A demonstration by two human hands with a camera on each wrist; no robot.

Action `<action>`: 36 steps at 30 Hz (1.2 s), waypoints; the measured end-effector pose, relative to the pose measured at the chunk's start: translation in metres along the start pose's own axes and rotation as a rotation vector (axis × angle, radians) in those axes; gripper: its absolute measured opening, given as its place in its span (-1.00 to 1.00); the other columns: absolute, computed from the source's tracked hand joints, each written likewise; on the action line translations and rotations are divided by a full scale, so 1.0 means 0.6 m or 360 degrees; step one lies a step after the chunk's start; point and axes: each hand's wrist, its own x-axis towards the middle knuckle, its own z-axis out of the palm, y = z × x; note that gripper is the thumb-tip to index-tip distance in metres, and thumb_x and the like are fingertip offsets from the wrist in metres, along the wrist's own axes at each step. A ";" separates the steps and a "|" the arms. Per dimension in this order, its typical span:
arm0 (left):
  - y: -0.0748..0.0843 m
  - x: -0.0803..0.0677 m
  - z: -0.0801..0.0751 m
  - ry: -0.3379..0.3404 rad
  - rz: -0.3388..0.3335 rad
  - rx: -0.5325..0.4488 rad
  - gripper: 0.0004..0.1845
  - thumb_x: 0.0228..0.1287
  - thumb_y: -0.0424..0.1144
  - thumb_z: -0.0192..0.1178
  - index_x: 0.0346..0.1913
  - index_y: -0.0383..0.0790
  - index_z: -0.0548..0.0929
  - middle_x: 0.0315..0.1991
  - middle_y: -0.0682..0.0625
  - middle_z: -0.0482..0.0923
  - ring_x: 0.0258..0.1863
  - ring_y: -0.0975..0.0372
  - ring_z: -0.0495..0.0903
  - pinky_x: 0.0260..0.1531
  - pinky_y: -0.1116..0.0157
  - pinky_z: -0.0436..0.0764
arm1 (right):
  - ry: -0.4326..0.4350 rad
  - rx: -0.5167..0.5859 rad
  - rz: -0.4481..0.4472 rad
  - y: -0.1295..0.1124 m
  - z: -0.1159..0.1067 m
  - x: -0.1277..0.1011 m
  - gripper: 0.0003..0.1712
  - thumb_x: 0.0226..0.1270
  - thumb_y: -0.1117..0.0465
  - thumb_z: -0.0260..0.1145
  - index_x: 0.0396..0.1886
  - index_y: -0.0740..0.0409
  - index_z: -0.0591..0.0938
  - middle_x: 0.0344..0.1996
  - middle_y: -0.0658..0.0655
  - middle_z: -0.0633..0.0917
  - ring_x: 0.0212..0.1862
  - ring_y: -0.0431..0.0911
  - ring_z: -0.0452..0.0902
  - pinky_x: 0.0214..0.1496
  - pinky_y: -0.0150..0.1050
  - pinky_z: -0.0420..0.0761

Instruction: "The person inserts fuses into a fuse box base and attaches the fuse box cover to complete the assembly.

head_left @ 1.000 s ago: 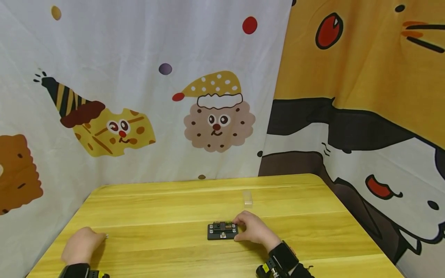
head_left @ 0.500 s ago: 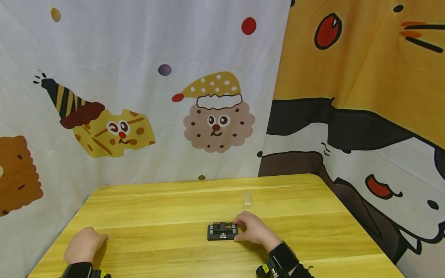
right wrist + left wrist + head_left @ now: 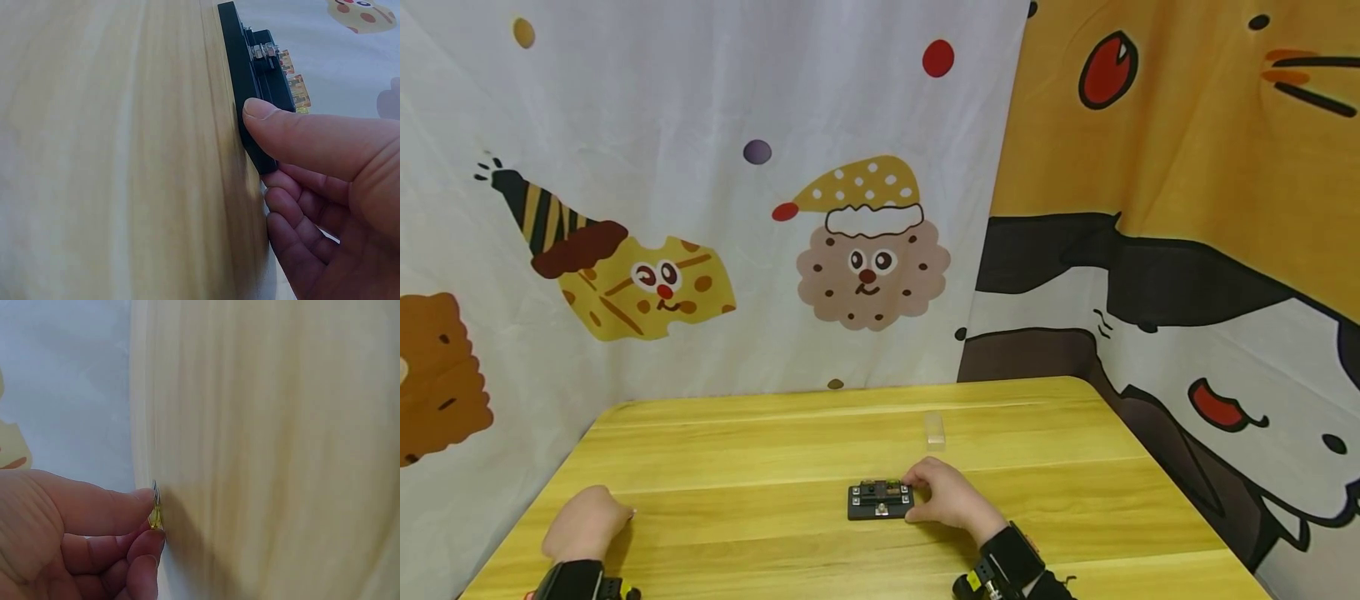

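Note:
My left hand (image 3: 586,523) is over the left side of the table, pinching a small yellow blade fuse (image 3: 155,518) between thumb and fingertips. In the left wrist view its metal prongs stick up past the thumb, and the fingers partly cover its yellow body. Right of the middle of the table lies a black fuse block (image 3: 880,502) with screw terminals. My right hand (image 3: 953,498) grips the block's right end, thumb on the near side. Several translucent orange fuses (image 3: 299,92) stand along its top in the right wrist view, with a yellow bit partly hidden behind the thumb.
Behind the block, a small clear plastic box (image 3: 935,429) rests on the wooden table (image 3: 737,458). A curtain with cartoon prints (image 3: 865,275) hangs right at the table's far edge. Both wrists wear black camera straps.
The left hand has shifted slightly right and turned a little, so the metal tip seen at its fingertips earlier hardly shows in the head view. My right hand and the block stay put.

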 end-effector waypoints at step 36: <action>-0.005 -0.008 -0.020 -0.0120 0.0180 -0.0016 -0.66 0.21 -0.09 0.30 -0.40 -0.37 0.60 -0.46 -0.23 0.50 -0.45 0.01 0.47 -0.44 0.08 0.45 | 0.0008 -0.0004 -0.0001 -0.006 -0.005 -0.003 -0.52 -0.05 0.18 0.63 -0.10 0.15 0.67 -0.17 -0.02 0.58 -0.09 -0.03 0.54 0.05 -0.03 0.53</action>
